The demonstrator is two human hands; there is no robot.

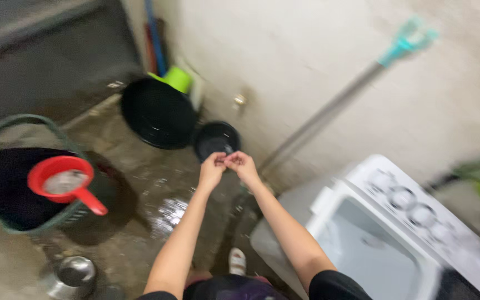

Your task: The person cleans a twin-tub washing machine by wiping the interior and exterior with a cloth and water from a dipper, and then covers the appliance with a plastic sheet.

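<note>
My left hand and my right hand meet fingertip to fingertip in front of me, above a small black bucket standing on the wet floor by the wall. The fingers are curled together; blur hides whether anything small is pinched between them. A tap sticks out of the wall just above the bucket.
A large black basin leans at the wall corner with a green container behind it. At left a green basket holds a red dipper. A steel pot sits low left. A white washing machine stands right, a mop handle leaning on the wall.
</note>
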